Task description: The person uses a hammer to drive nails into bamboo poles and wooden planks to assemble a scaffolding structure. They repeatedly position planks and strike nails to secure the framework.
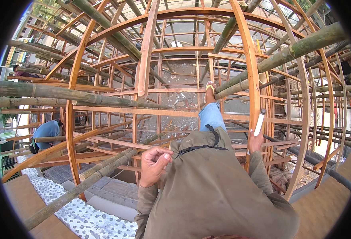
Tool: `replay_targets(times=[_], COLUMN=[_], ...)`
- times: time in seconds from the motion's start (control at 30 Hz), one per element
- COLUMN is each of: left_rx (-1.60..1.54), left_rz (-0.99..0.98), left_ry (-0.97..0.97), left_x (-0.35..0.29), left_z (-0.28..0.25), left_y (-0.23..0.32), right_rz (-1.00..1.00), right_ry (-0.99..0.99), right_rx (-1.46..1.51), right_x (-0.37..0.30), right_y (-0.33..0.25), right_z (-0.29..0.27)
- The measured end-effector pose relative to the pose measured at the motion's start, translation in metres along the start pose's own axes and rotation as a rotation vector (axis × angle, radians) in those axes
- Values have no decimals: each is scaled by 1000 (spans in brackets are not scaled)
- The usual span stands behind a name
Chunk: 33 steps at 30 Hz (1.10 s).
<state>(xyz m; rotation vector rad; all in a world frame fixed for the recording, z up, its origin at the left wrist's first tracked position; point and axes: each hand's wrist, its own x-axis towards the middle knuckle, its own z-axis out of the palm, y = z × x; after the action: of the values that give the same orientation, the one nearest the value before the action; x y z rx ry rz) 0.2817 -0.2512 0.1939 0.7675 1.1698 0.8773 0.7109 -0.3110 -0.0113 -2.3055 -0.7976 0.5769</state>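
My right hand (255,142) is wrapped round a white, stick-like tool handle (259,124) with a dark end. It points up, beside a tall reddish-brown wooden post (253,79). The rest of the tool is hidden, so its kind cannot be told. To the left of my waist is my left hand (154,164), its fingers curled and its thumb pressed toward the index finger. Anything inside that pinch is too small or hidden to make out. A black strap (203,147) crosses my brown shirt (215,191). My sandalled foot (209,88) is up near a bamboo pole (233,88).
Wooden beams (175,112) and bamboo poles (64,95) form a lattice all round me. Far below lies debris-strewn ground (179,99). At the left a person in a blue shirt (48,133) bends over. Bamboo (80,187) slants past my left side above a white, dark-spotted surface (84,217).
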Motion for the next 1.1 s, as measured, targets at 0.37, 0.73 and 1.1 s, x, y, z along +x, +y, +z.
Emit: replay_targets(times=[0.37,0.73,1.1], left_rx=[1065,1031,1011], left_rz=[-313,128,459], left_ry=[-446,184,-11], left_x=[304,317,468], left_z=[25,13,72], left_y=[-201,-211,-55], right_rz=[109,-159,-153], right_ry=[-15,173,-164], right_rx=[58,-388,492], right_x=[-3,-1,106], right_y=[-23,-37,-180], right_z=[-5,-12,26])
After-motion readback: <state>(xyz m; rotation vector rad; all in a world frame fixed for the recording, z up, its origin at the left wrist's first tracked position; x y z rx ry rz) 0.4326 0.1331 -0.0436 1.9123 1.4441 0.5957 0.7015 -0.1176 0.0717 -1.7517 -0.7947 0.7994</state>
